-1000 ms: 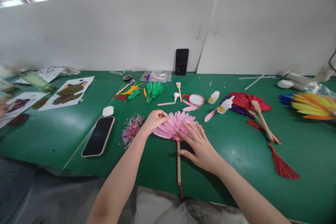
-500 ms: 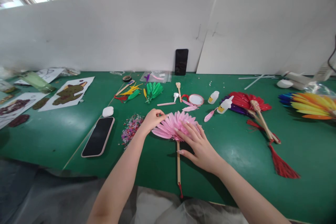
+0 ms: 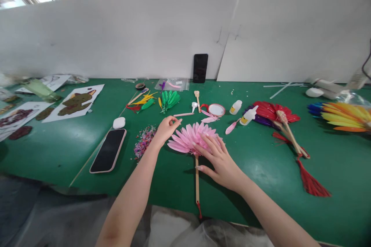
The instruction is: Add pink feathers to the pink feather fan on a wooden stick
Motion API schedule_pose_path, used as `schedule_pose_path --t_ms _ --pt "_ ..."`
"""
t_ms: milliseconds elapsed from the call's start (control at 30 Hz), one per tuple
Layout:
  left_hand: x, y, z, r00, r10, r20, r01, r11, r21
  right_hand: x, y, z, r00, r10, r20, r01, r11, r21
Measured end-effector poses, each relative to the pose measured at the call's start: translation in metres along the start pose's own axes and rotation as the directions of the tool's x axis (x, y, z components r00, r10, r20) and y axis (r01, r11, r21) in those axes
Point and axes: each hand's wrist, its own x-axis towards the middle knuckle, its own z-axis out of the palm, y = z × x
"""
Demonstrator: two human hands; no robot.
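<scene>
A pink feather fan with a thin wooden handle lies on the green table in front of me. My right hand rests flat over the fan's right side, fingers spread on the feathers and thumb by the handle. Just off the fan's upper left edge, my left hand hovers with thumb and fingertips pinched together; whether anything tiny sits between them I cannot make out. A heap of small multicoloured bits lies beside my left wrist, partly hidden by it.
Behind the fan are loose pink feathers, glue bottles, a round lid and green feathers. A phone lies left. Red and yellow-orange feather fans lie right. A white board stands behind.
My left hand has lifted away from the fan's upper left feathers, moving slightly left and back. My right hand has stayed on the fan.
</scene>
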Motion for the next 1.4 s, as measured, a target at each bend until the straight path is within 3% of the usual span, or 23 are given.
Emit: schedule_pose_path --t_ms 233,400,567,700,900,1033,1233,1400 --pt "0.000 0.000 -0.002 1.000 0.016 0.002 -0.017 0.999 0.044 0.002 0.000 -0.006 0.999 -0.022 -0.030 0.023 0.999 0.039" --pt "0.004 -0.004 -0.002 0.996 0.067 -0.051 -0.061 0.991 0.116 0.004 0.007 -0.009 0.959 0.073 -0.273 -0.038 0.991 0.132" --pt "0.008 -0.009 0.003 0.982 0.145 -0.120 -0.115 0.967 0.226 0.003 0.019 -0.011 0.812 0.295 -0.503 -0.163 0.943 0.289" --pt "0.012 0.007 0.005 0.965 0.228 -0.133 -0.174 0.927 0.333 0.005 0.029 -0.013 0.667 0.425 -0.612 -0.252 0.901 0.352" --pt "0.024 0.062 0.032 0.929 0.352 0.113 -0.362 0.807 0.467 0.005 0.043 -0.016 0.504 0.563 -0.655 -0.308 0.826 0.473" --pt "0.037 0.085 0.061 0.938 0.266 0.221 -0.346 0.748 0.566 0.005 0.051 -0.016 0.427 0.618 -0.660 -0.310 0.786 0.535" --pt "0.058 0.085 0.082 0.932 0.061 0.357 -0.279 0.748 0.602 0.007 0.058 -0.013 0.413 0.647 -0.641 -0.311 0.762 0.568" --pt "0.073 0.077 0.071 0.927 0.033 0.372 -0.256 0.783 0.566 0.006 0.056 -0.012 0.426 0.678 -0.599 -0.313 0.732 0.605"
